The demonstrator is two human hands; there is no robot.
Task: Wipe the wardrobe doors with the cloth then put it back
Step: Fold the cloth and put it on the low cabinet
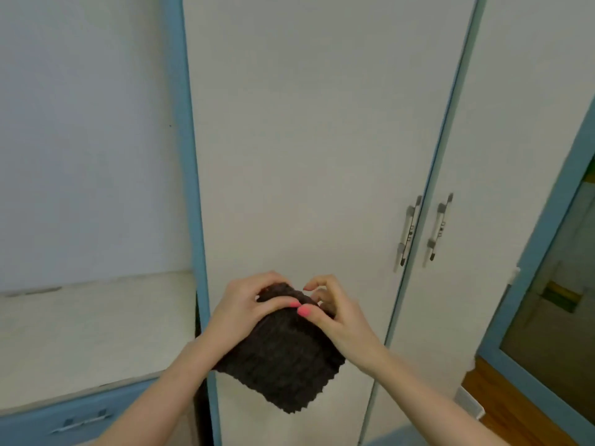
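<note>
A dark brown knitted cloth (286,358) hangs folded in front of the white wardrobe's left door (306,140). My left hand (244,312) grips its upper left edge, thumb on the front and fingers curled over the top. My right hand (338,320) pinches the upper right edge, thumb beside the left thumb. The right door (515,123) stands shut beside the left one. Two metal handles (409,231) (439,226) flank the gap between the doors. The cloth is held a little away from the door surface.
A pale counter (90,333) with a blue drawer (80,420) stands at the left, against a grey-white wall. A blue-framed opening (553,252) and a strip of wooden floor (502,403) lie at the right.
</note>
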